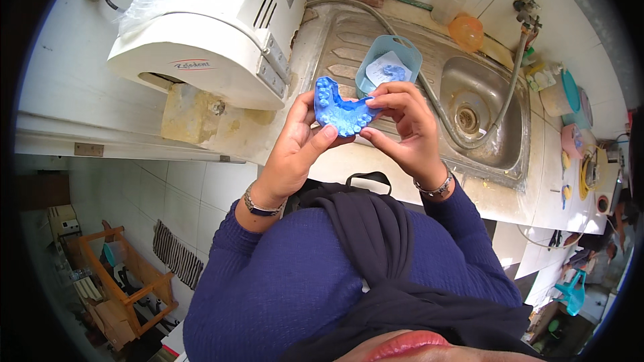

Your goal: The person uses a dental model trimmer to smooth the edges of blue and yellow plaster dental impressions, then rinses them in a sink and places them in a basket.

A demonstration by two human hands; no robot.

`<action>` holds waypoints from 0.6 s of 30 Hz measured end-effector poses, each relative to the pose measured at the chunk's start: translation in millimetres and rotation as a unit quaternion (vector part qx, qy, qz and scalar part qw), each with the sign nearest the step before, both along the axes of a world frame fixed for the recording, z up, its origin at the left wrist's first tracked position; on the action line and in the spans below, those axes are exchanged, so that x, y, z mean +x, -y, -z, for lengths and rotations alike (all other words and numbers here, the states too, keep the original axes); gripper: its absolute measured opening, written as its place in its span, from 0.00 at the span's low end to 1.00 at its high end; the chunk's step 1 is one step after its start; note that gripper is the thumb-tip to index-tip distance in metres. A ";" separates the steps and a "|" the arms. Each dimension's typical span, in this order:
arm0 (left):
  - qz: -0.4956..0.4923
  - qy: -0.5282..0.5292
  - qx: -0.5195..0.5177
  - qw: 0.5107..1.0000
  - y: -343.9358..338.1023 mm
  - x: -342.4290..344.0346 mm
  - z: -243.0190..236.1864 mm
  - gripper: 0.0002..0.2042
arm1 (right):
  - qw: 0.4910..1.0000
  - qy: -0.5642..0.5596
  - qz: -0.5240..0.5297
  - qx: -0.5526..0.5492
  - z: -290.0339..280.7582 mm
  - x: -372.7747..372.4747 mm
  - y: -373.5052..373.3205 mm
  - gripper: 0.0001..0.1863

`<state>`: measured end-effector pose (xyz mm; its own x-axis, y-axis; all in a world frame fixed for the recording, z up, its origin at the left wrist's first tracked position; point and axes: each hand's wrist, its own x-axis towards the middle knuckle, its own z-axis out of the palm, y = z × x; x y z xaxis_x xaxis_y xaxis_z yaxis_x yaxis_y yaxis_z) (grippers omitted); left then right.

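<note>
A blue dental arch model (342,115) with moulded teeth is held up above the counter edge, in front of the sink. My left hand (298,147) grips its left side and lower edge, thumb on the front. My right hand (402,127) pinches its right side between thumb and fingers. Just behind it, a pale blue plastic tub (412,52) sits on the steel drainboard (333,47), holding a white square piece (380,64) with a blue shape on it.
Left stands a white machine (201,40) under plastic, beside a yellowish block (178,114). A hose (429,104) runs across into the sink basin (506,127). An orange bottle (466,32) stands behind; containers (560,97) line the right. A wooden frame (117,281) is low left.
</note>
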<state>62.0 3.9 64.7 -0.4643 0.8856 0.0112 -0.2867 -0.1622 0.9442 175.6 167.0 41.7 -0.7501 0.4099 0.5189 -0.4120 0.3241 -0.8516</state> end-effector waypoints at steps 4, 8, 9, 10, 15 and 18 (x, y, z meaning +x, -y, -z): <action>-0.065 -0.008 0.037 0.997 53.9 -25.7 -3.8 0.27 | 0.997 0.001 -0.032 0.072 -10.3 -43.9 46.3 0.24; -0.133 -0.028 0.018 0.991 104.0 -57.8 8.0 0.28 | 0.972 0.004 -0.008 0.235 -8.6 -93.5 101.0 0.24; -0.155 -0.019 0.022 0.988 115.9 -66.0 10.3 0.29 | 0.958 -0.005 -0.002 0.286 -12.8 -105.8 113.0 0.23; -0.171 -0.022 0.024 0.985 126.4 -75.8 10.9 0.29 | 0.938 -0.023 0.035 0.345 -12.0 -119.2 126.5 0.21; -0.196 -0.059 0.013 0.979 175.7 -139.3 18.6 0.27 | 0.933 -0.021 0.026 0.359 2.3 -182.0 182.8 0.18; -0.181 -0.114 -0.055 0.975 190.5 -177.6 25.9 0.26 | 0.936 0.019 0.034 0.350 10.1 -209.7 202.7 0.21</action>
<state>-115.6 -186.6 38.8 -0.7427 0.6665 0.0646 -0.0102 -0.1077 0.9941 -34.1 -35.7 31.7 -0.7577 0.0274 0.6521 -0.3435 0.8328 -0.4342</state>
